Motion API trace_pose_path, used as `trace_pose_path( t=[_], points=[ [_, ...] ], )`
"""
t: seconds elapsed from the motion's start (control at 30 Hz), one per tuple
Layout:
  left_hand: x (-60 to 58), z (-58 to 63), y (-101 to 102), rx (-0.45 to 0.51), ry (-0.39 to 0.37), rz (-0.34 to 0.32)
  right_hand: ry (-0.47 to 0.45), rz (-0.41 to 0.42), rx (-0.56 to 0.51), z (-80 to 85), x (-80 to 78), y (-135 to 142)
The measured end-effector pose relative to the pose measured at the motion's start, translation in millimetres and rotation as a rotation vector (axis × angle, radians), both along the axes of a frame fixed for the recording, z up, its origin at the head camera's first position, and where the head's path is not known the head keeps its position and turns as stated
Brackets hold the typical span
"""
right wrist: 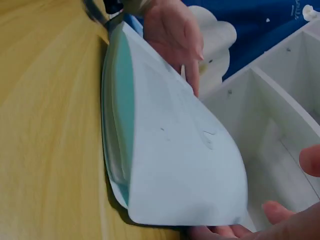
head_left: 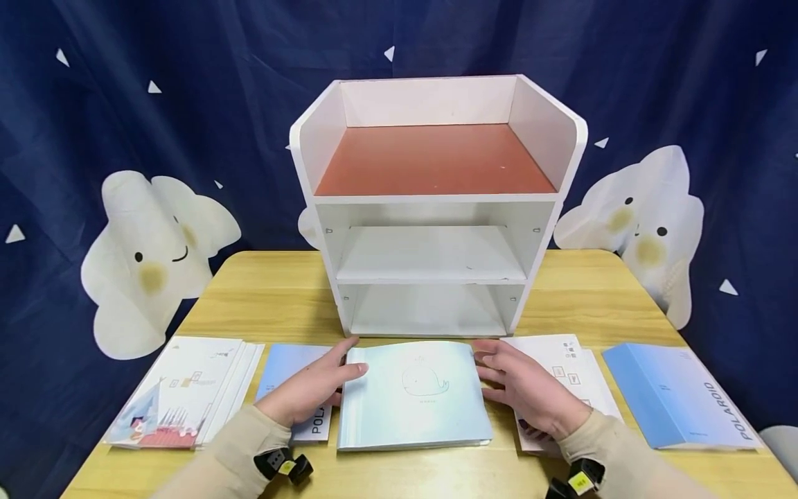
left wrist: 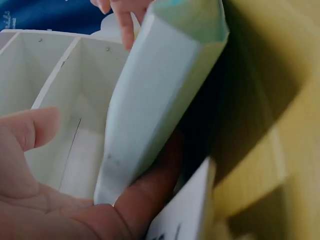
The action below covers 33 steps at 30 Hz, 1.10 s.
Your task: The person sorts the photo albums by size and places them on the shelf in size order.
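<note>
A pale blue photo album (head_left: pixel 418 409) with a whale drawing on its cover lies on the table between both hands. My left hand (head_left: pixel 314 388) is at its spine side; in the left wrist view the fingers touch the spine (left wrist: pixel 145 100) low down, and the thumb stands apart. At the opposite side my right hand (head_left: pixel 530 388) has its fingers stretched toward the album's edge. The right wrist view shows those fingertips at the edge of the cover (right wrist: pixel 185 155), partly hidden below it, with the thumb away from it.
Behind the album stands a white shelf unit (head_left: pixel 430 280) with a reddish-brown top. White booklets (head_left: pixel 181 388) lie at the left, a blue POLAROID album (head_left: pixel 283 367) partly under my left hand. More white booklets (head_left: pixel 561 360) lie beneath my right hand, another blue POLAROID album (head_left: pixel 679 395) farther right.
</note>
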<state>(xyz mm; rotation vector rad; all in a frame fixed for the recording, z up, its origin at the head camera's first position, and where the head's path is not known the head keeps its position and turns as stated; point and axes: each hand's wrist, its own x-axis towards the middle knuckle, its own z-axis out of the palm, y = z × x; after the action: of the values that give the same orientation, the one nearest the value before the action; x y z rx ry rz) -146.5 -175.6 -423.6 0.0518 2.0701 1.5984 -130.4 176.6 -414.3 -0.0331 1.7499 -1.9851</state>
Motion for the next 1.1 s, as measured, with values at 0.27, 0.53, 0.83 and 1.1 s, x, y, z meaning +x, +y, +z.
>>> trace_pose_path(
  t=[0.27, 0.53, 0.83, 1.1],
  points=[
    [3.5, -10.6, 7.1, 0.373, -0.123, 0.029, -0.009, -0.116, -0.05, -13.8, 4.4, -9.6],
    [11.4, -21.5, 15.9, 0.553, -0.169, 0.103, -0.008, -0.085, -0.076, -22.1, 10.2, -12.1],
    [21.8, -21.0, 20.1, 0.693, -0.242, 0.067, -0.023, -0.125, -0.239, -12.5, 16.5, -12.8],
    [27.8, -5.5, 21.6, 0.757, -0.184, 0.085, 0.046, -0.127, -0.338, -10.3, 21.7, -13.6]
  ],
)
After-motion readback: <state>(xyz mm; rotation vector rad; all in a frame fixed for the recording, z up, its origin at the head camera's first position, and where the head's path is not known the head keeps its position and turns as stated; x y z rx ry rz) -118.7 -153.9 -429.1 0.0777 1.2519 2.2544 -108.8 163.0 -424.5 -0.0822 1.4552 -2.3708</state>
